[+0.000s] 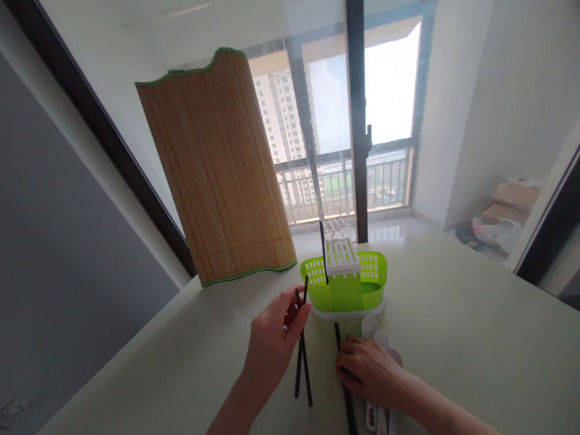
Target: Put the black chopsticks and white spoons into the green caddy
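My left hand pinches two black chopsticks, which cross each other and point upward just before the green basket. My right hand is closed with its fingertips on black chopsticks lying on the table; how many lie there is unclear. Partly beneath that hand are several white spoons, bowls toward the basket and handles toward me. The bright green utensil basket has slotted sides, a white base and a white slotted top piece. One black chopstick leans upright in its left part.
A bamboo mat with green edging stands curved at the table's back left. A wire rack shows behind the basket. Past the pale table are a glass partition, windows, and boxes with bags on the floor at right.
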The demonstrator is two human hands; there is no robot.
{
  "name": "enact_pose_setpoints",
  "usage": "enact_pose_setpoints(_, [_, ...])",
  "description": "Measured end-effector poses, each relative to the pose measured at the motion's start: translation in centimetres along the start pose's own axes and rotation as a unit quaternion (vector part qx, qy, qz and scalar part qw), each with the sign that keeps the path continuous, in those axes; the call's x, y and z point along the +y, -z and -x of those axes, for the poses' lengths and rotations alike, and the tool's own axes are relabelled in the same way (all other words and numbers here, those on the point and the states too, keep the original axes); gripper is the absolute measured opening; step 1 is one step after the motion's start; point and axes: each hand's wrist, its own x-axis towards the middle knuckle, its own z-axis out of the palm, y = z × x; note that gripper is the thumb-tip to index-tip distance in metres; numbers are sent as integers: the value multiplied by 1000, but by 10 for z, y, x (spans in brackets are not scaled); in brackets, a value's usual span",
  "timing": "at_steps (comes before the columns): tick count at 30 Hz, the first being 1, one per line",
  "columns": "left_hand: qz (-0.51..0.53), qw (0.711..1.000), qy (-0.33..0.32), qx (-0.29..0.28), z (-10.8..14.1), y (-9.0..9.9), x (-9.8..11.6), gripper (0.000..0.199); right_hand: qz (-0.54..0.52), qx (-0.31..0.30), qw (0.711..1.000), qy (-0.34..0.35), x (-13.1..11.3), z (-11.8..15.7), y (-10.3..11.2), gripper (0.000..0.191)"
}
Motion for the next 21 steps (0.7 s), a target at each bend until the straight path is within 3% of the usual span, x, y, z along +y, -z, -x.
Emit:
enact_pose_setpoints(3, [5,998,-43,49,5,3,5,20,-1,5,1000,-2,-1,0,1,13])
enact_pose_setpoints(7, [24,997,-66,-1,10,-4,2,10,0,5,1000,-5,-2,0,3,13])
enact_pose_setpoints(13, [60,997,-25,-37,10,-11,-17,15,-5,0,1000,-13,-2,0,0,13])
enact_pose_setpoints(19, [64,995,61,49,-1,11,-24,21,-3,-4,1000,-13,-1,0,1,12])
enact_pose_setpoints(21, [62,994,75,50,-6,16,-22,23,0,-6,1000,-16,-1,-1,1,12])
